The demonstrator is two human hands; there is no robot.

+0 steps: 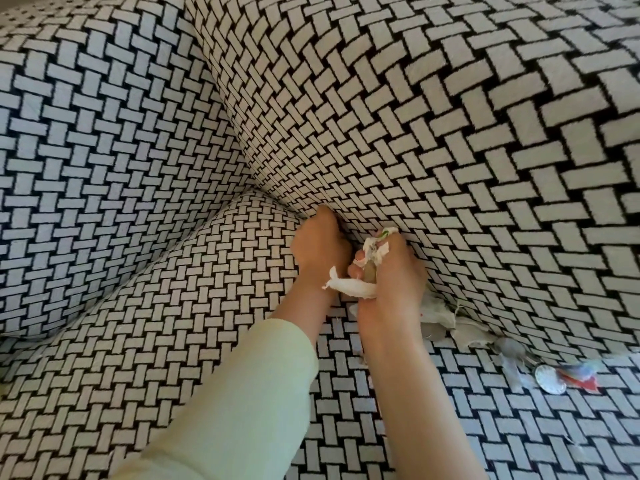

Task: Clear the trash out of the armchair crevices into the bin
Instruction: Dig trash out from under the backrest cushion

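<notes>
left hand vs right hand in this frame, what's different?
1. The left hand has its fingertips buried in the crevice between seat and backrest, so any grasp is hidden. The right hand is outside it, gripping a wad of white paper scraps.
2. The left forearm wears a pale green sleeve; the right forearm shows bare.
Shared: both sit side by side at the back of the seat.

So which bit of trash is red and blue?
The crinkled wrapper on the seat at the far right, beside the round white disc. The other scraps are mostly white or grey.
</notes>
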